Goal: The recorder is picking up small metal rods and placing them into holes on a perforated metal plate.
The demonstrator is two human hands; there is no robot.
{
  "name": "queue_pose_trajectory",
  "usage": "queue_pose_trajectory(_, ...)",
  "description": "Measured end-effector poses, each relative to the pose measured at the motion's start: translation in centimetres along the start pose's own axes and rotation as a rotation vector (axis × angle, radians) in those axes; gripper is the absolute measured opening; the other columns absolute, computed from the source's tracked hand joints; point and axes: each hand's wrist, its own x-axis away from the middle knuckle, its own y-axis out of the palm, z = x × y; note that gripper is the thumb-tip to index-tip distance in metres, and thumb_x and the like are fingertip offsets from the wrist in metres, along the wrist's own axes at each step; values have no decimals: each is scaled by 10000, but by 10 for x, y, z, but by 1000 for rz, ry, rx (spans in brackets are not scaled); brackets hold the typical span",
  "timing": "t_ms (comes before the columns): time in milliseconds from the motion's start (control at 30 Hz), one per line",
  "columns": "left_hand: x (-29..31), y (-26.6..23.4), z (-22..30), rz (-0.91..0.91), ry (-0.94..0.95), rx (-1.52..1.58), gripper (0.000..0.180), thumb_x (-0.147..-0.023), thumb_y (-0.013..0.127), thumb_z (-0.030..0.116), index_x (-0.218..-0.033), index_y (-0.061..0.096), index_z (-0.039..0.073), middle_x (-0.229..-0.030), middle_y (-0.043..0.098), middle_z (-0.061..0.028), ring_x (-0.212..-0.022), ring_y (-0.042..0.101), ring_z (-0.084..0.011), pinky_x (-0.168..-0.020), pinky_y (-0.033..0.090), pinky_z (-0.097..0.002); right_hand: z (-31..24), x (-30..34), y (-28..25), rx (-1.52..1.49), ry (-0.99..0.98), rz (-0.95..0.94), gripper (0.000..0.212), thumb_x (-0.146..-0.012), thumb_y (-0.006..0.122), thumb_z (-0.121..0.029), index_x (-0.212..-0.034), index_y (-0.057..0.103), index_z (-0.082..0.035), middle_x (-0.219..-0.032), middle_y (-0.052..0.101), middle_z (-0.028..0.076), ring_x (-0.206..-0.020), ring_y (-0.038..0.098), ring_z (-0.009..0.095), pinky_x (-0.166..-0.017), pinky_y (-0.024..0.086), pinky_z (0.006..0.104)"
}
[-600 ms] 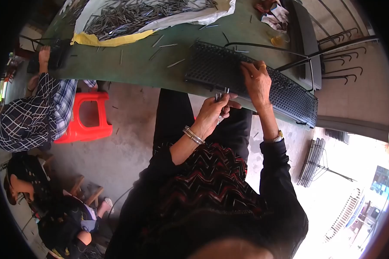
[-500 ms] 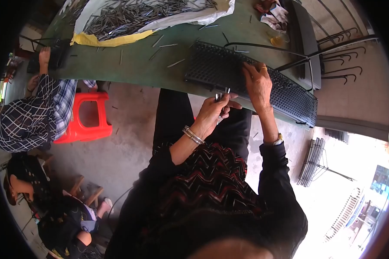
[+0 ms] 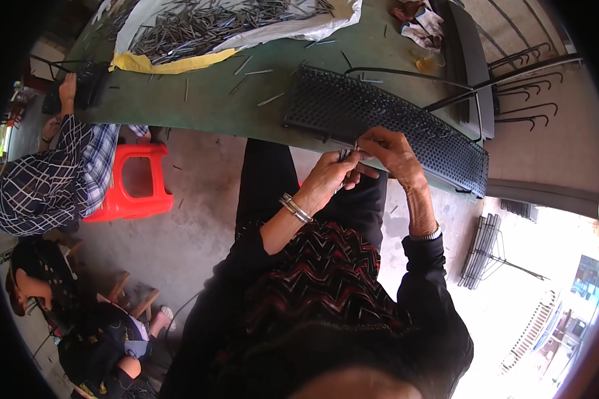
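Note:
My left hand [image 3: 327,177] is closed around a small bunch of thin metal pins [image 3: 344,155], just off the near edge of the table. My right hand [image 3: 391,157] meets it there, thumb and fingers pinched at the top of the bunch. What the right fingertips hold is too small to make out fully. Right beyond both hands, a black perforated metal panel [image 3: 353,100] lies slanted along the table edge, its surface full of small round holes.
A white and yellow sack [image 3: 173,63] heaped with metal pins lies open on the green table [image 3: 153,100]. Black bent rods [image 3: 439,103] cross at right, near gloves [image 3: 422,30] and stacked dark panels [image 3: 472,73]. A red stool [image 3: 160,199] and co-workers are at left.
My right hand has left the panel's surface and come down and left to the pins in my left hand. The left hand has barely moved.

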Motion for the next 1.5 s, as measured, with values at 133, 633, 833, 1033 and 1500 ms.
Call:
queue_pose_trajectory(133, -1, -7, -1, -73, -19, -80, 348, -1016, 436, 273, -1087, 594, -29, -891, 691, -171, -563, 432, -63, -494, 354, -209, 0, -1, -1, -33, 25, -67, 149, -850, 625, -112, -901, 652, 26, -797, 650, 71, -757, 621, 131, -678, 483, 262)
queue_pose_trajectory(633, -3, -6, -14, 148, -68, -9, 322, -989, 504, 349, -1017, 558, 33, -778, 614, -64, -548, 428, -65, -496, 367, -215, 7, -61, 6, 367, -376, 660, 105, -893, 607, -95, -943, 594, -4, -765, 680, 88, -676, 674, 139, -626, 500, 267)
queue_pose_trajectory(833, -1, -10, -14, 111, -87, 99, 304, -1006, 467, 276, -1137, 557, 17, -826, 636, -87, -638, 539, -94, -561, 437, -234, 9, -73, 9, 420, -373, 658, 91, -891, 619, -99, -935, 588, -26, -779, 676, 90, -656, 665, 158, -620, 505, 286)
queue_pose_trajectory(1033, 1, -12, -8, 34, -69, 96, 308, -1014, 449, 266, -1150, 552, 9, -849, 619, -116, -595, 454, -85, -538, 391, -230, 10, -72, 7, 562, -450, 699, 92, -890, 623, -107, -929, 579, -36, -764, 653, 95, -645, 638, 176, -605, 499, 305)
queue_pose_trajectory(1500, 5, -14, -9, 22, -76, 133, 321, -1012, 456, 329, -1035, 590, 38, -784, 602, -54, -613, 432, -65, -551, 384, -225, 5, -69, 4, 493, -477, 579, 44, -879, 604, -61, -909, 589, -32, -726, 645, 117, -643, 664, 208, -602, 503, 308)
